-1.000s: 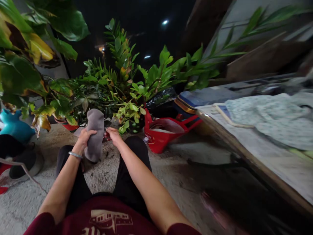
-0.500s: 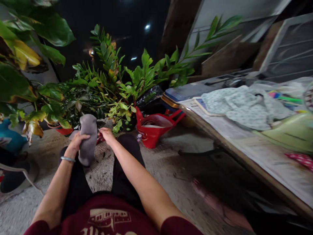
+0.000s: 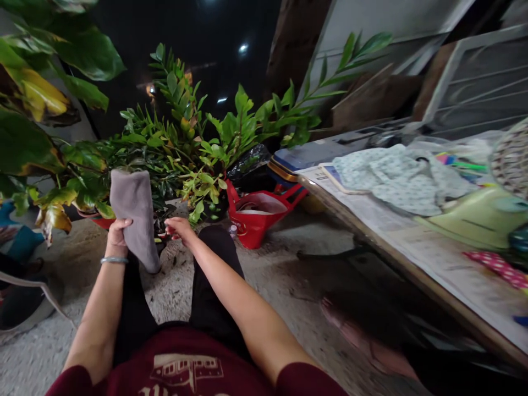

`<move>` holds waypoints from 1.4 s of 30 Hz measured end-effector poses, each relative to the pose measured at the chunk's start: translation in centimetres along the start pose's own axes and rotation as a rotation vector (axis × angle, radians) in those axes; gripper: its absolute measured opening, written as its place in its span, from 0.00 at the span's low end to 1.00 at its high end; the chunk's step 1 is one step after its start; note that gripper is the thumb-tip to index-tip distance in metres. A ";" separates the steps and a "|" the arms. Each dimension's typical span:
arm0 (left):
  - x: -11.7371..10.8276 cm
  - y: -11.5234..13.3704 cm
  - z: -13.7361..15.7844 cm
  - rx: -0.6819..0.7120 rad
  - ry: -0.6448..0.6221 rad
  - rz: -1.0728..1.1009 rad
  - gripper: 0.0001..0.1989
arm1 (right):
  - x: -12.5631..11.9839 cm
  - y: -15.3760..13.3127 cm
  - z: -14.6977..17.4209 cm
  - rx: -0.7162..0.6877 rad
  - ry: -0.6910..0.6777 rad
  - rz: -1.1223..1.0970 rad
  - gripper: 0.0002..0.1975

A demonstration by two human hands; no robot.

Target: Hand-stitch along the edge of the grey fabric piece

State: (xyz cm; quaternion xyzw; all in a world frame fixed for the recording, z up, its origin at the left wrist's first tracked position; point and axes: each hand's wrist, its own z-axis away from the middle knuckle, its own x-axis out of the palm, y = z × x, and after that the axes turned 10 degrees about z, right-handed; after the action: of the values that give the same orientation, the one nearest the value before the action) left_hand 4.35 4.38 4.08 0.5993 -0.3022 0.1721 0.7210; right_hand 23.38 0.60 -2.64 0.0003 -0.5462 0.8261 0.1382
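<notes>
My left hand (image 3: 118, 234) is closed on a soft grey sock (image 3: 135, 206), with the thumb across its near face. The sock stands upright above my left knee, its wide straight edge at the top and its narrower end hanging down. To the right of it, my right hand (image 3: 180, 227) has its fingers pinched together, apart from the sock. Something small and dark, with a bit of red, shows at those fingertips, too small to name. Both hands hang over the gap between my knees.
A red bag (image 3: 258, 220) stands on the concrete floor beside my right knee, a small bottle (image 3: 233, 231) next to it. Potted plants (image 3: 173, 137) crowd ahead. On the right a table (image 3: 391, 236) bears newspaper, a pale patterned cloth (image 3: 391, 176) and a yellow-green item (image 3: 478, 220).
My left hand has turned and raised the sock a little to the left, so its wide face and top edge now show. The right hand has barely moved.
</notes>
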 end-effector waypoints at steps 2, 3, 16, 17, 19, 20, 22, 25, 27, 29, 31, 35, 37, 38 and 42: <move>0.9 -0.7 -0.9 0.001 0.075 -0.105 0.22 | -0.3 0.1 -0.2 -0.012 -0.009 -0.017 0.06; 0.9 -1.4 -1.0 -0.032 0.111 -0.188 0.20 | -0.5 0.1 -0.4 -0.016 -0.006 -0.036 0.07; -3.4 2.5 4.4 -0.040 0.146 -0.069 0.24 | 0.2 -3.0 -5.6 -0.090 -0.248 -0.200 0.14; -3.2 2.9 3.5 0.005 0.219 -0.043 0.22 | 0.5 -3.1 -5.7 -0.101 -0.277 -0.210 0.13; -3.1 2.3 1.9 0.038 0.387 -0.035 0.17 | 1.3 -2.9 -5.7 -0.103 -0.320 -0.215 0.12; -3.2 1.5 1.5 0.028 0.464 -0.058 0.16 | 1.7 -2.8 -5.7 -0.101 -0.330 -0.211 0.11; -3.6 -0.9 1.7 -0.025 0.542 -0.149 0.15 | 2.8 -2.4 -5.7 -0.110 -0.332 -0.200 0.11; -4.2 -3.5 4.2 -0.172 0.435 -0.281 0.16 | 4.1 -1.9 -5.9 -0.160 -0.296 -0.220 0.11; -4.2 -3.0 6.0 -0.246 0.331 -0.310 0.17 | 4.5 -1.7 -6.1 -0.196 -0.257 -0.259 0.10; -3.7 -0.7 6.7 -0.192 0.308 -0.298 0.18 | 4.5 -1.4 -6.3 -0.223 -0.238 -0.301 0.11; -3.0 2.5 5.9 -0.017 0.356 -0.242 0.20 | 4.3 -1.2 -6.3 -0.230 -0.252 -0.325 0.11; -2.7 5.9 1.7 0.281 0.440 -0.124 0.21 | 3.7 -1.4 -5.9 -0.217 -0.275 -0.396 0.12; -3.6 4.9 0.6 0.244 0.505 -0.178 0.20 | 3.5 -1.8 -5.6 -0.231 -0.295 -0.455 0.11; -4.1 3.9 0.6 0.185 0.551 -0.223 0.20 | 3.5 -2.0 -5.4 -0.243 -0.311 -0.469 0.11; -6.4 -0.3 3.8 -0.084 0.639 -0.245 0.16 | 3.2 -2.3 -5.1 -0.239 -0.317 -0.398 0.09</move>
State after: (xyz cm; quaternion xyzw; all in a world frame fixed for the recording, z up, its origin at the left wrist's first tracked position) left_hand -1.14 1.40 0.12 0.5168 0.0063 0.2505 0.8186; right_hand 21.55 6.75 -2.11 0.2203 -0.6438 0.7022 0.2096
